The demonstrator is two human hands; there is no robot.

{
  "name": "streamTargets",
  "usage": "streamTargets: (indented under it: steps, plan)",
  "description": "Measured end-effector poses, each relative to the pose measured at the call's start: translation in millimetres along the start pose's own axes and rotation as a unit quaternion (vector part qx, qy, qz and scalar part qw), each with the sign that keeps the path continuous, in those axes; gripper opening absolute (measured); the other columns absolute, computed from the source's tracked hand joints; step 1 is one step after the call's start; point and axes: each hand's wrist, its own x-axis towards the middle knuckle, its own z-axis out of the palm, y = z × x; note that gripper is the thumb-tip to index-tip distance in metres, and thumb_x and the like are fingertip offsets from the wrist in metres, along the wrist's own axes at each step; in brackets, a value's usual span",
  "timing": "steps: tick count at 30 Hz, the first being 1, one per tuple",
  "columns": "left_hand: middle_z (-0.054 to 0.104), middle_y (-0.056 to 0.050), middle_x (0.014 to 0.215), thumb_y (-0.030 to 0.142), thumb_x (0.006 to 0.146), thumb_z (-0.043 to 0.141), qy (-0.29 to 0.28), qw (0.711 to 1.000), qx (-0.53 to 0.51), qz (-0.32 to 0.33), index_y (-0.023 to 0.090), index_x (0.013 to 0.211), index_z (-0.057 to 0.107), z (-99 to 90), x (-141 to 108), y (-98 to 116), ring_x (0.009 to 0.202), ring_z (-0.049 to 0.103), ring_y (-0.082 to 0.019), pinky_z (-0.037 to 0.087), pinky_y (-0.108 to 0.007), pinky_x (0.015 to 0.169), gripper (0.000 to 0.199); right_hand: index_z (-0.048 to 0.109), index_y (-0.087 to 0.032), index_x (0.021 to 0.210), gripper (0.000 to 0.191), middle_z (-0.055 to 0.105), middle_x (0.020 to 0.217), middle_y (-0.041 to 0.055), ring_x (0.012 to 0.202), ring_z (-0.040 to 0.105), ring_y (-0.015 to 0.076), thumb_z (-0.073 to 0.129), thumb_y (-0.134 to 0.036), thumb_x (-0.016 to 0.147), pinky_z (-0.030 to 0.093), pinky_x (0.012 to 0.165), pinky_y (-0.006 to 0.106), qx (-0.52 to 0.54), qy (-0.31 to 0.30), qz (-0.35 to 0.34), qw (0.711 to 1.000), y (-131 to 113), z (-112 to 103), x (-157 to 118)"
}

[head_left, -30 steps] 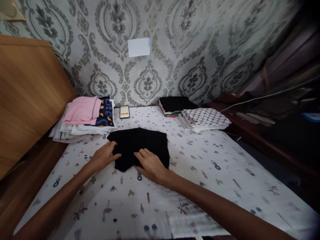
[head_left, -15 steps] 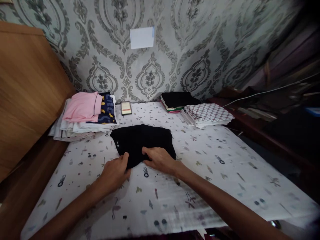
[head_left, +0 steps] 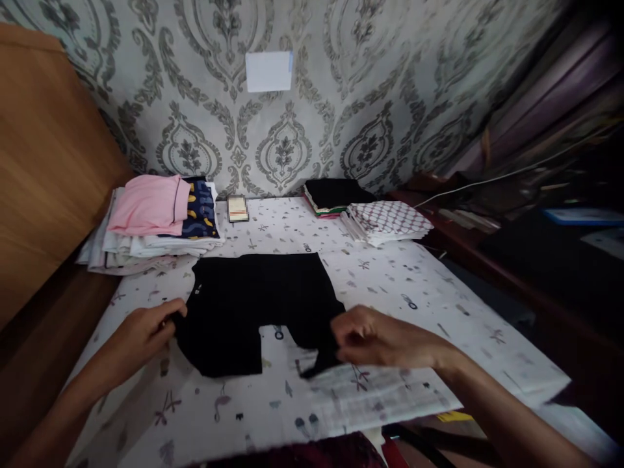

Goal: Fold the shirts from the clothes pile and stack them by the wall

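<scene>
A black garment [head_left: 258, 286] lies spread on the patterned white sheet, with two leg-like parts toward me and a small white mark near its left edge. My left hand [head_left: 151, 330] pinches its lower left edge between thumb and fingers. At the right, my right hand [head_left: 365, 337] is closed on the other leg part, which is bunched and slightly lifted.
On the sheet [head_left: 419, 370], a pile with a pink cloth [head_left: 149, 205] stands back left. A small framed card [head_left: 238, 209] is beside it. Back right are a dark-topped pile [head_left: 336, 193] and checked cloths [head_left: 390, 220]. A wooden panel [head_left: 49, 156] borders the left.
The black garment has been opened out from a compact shape, showing two leg parts. My left hand moved left and my right hand moved right, each with an edge. The view shifted slightly.
</scene>
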Motion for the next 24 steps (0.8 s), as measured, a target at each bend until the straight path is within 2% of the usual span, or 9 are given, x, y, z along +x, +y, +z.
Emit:
streamTargets:
  steps: [4,7,9,11,13,15,17,19,24]
  plan:
    - [0.055,0.004,0.062,0.036,0.079,0.044,0.035,0.990,-0.135,-0.008,0.023,0.084,0.057,7.8,2,2,0.057,0.053,-0.015,0.042,-0.024,0.054,0.019,0.069,-0.017,0.093,0.015,0.062,0.078,0.0004,0.068,0.056,0.0117,0.066,-0.027,0.084,0.041,0.056,0.021,-0.011,-0.078,-0.044,0.996,-14,14,3]
    - [0.056,0.004,0.066,0.031,0.081,0.042,0.078,0.990,-0.101,0.057,0.023,0.083,0.058,11.3,9,35,0.061,0.051,-0.014,0.040,-0.024,0.058,0.018,0.046,-0.023,0.143,0.062,0.063,0.114,0.0077,0.085,0.060,0.0143,0.065,-0.022,0.085,0.049,0.068,0.025,-0.071,0.033,-0.173,0.982,-30,21,50]
    - [0.056,0.004,0.066,0.027,0.082,0.042,0.087,0.989,-0.073,0.098,0.022,0.083,0.060,13.9,11,66,0.059,0.049,-0.013,0.039,-0.024,0.058,0.019,0.031,-0.025,0.153,0.082,0.062,0.118,0.0079,0.086,0.060,0.0143,0.070,-0.021,0.081,0.051,0.071,0.026,-0.087,0.062,-0.230,0.967,-42,22,90]
    - [0.060,0.004,0.070,0.026,0.084,0.044,0.120,0.983,-0.073,0.118,0.021,0.083,0.060,19.2,10,94,0.061,0.053,-0.013,0.043,-0.024,0.062,0.017,0.042,-0.021,0.145,0.076,0.066,0.104,0.0036,0.080,0.062,0.0139,0.074,-0.020,0.076,0.051,0.072,0.027,-0.056,0.058,-0.271,0.959,-51,21,124]
    - [0.066,0.000,0.087,0.028,0.086,0.048,0.204,0.963,-0.125,0.126,0.021,0.091,0.059,28.0,7,112,0.079,0.062,-0.015,0.049,-0.026,0.073,0.014,0.061,-0.017,0.120,0.046,0.066,0.083,-0.0017,0.070,0.063,0.0125,0.073,-0.018,0.076,0.051,0.066,0.024,0.006,0.040,-0.280,0.959,-56,19,144]
    - [0.065,-0.005,0.111,0.032,0.089,0.052,0.305,0.920,-0.211,0.124,0.022,0.103,0.055,39.5,4,115,0.106,0.063,-0.020,0.050,-0.030,0.090,0.018,0.064,-0.015,0.094,0.016,0.063,0.068,-0.0040,0.058,0.063,0.0109,0.069,-0.021,0.080,0.047,0.055,0.020,0.095,0.034,-0.261,0.960,-60,13,150]
    - [0.057,-0.008,0.128,0.038,0.088,0.055,0.352,0.885,-0.285,0.108,0.024,0.115,0.048,52.9,3,108,0.125,0.054,-0.023,0.047,-0.035,0.101,0.031,0.059,-0.016,0.084,0.017,0.064,0.062,-0.0035,0.051,0.063,0.0105,0.067,-0.031,0.085,0.043,0.047,0.017,0.196,0.075,-0.247,0.946,-65,4,143]
    - [0.050,-0.010,0.138,0.044,0.085,0.060,0.315,0.887,-0.326,0.082,0.025,0.124,0.042,67.8,6,100,0.133,0.047,-0.025,0.045,-0.039,0.106,0.046,0.055,-0.018,0.081,0.028,0.067,0.063,-0.0013,0.054,0.067,0.0114,0.067,-0.043,0.086,0.044,0.045,0.016,0.276,0.147,-0.258,0.914,-76,-8,129]
    - [0.045,-0.014,0.145,0.052,0.080,0.067,0.095,0.909,-0.401,0.059,0.023,0.133,0.038,104.3,28,102,0.140,0.038,-0.029,0.044,-0.043,0.105,0.066,0.056,-0.019,0.083,0.038,0.070,0.073,0.0008,0.068,0.072,0.0135,0.067,-0.056,0.085,0.056,0.058,0.021,0.308,0.260,-0.345,0.848,-129,-36,86]
